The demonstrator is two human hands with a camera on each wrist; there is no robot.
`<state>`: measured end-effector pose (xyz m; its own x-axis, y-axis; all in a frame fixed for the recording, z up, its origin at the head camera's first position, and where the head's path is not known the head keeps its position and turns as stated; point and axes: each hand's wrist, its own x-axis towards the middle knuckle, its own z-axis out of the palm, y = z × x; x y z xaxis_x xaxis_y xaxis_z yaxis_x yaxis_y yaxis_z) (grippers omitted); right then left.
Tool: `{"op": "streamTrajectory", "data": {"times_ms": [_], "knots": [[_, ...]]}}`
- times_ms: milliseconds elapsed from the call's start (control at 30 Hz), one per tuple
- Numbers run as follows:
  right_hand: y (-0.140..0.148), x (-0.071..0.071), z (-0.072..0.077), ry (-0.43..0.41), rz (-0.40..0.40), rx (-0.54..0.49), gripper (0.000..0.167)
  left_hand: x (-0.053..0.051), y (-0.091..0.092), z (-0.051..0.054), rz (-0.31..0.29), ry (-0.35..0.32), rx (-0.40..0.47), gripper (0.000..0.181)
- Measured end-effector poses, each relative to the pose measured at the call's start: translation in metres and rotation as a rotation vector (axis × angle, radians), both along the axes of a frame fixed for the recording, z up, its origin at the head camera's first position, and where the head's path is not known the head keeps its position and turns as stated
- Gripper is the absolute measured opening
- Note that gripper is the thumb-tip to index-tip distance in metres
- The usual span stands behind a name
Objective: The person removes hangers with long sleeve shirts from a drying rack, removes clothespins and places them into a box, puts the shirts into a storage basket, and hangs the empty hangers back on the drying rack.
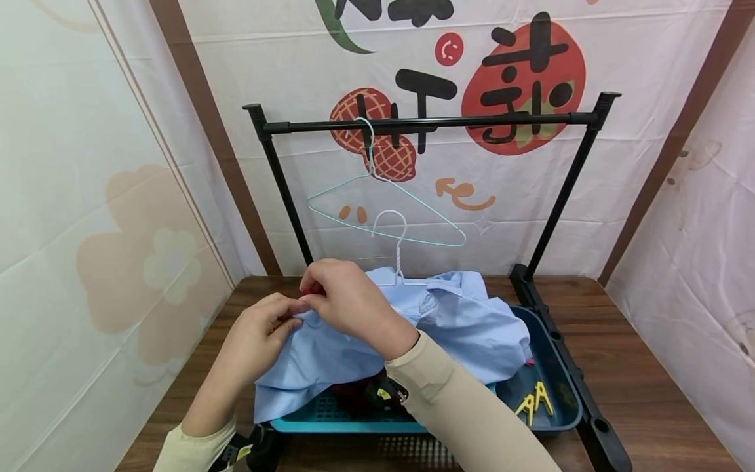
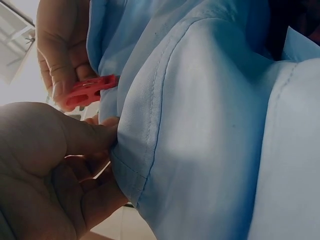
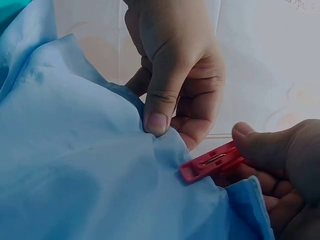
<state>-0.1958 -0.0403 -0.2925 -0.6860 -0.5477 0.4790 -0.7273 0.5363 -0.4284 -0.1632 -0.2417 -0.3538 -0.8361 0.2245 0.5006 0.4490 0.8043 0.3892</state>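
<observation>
The left hand pinched the edge of a blue shirt between thumb and fingers. Just beside it, the right hand pinched a red clothespin between its thumb and bent fingers, and the pin's nose lay over the shirt's edge, next to the left thumb; whether it had closed on the cloth could not be told. The shirt hung below the hands and spread away to their right. A white hanger stood out of its collar, just beyond the right hand, its hook in front of the lower wire of a pale green hanger. That one hung farther off from the hands, on the bar of a black rack. Under the shirt and nearer than both hands was a teal basket. To the right of the right forearm, a dark blue tray held yellow clothespins. A wooden table lay below the hands.
</observation>
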Motion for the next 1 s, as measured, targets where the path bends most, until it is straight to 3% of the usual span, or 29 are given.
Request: {"op": "streamTrajectory", "data": {"times_ms": [200, 533, 1000], "knots": [[0.006, 0.002, 0.005, -0.027, 0.027, -0.127, 0.012, -0.002, 0.002, -0.002, -0.015, -0.027, -0.001, 0.019], [0.026, 0.016, 0.019, 0.020, 0.102, -0.197, 0.016, -0.003, 0.003, -0.002, -0.003, -0.032, -0.001, 0.019], [0.080, 0.038, 0.027, 0.177, 0.123, -0.299, 0.017, -0.003, 0.002, -0.002, 0.021, -0.057, 0.007, 0.021]]}}
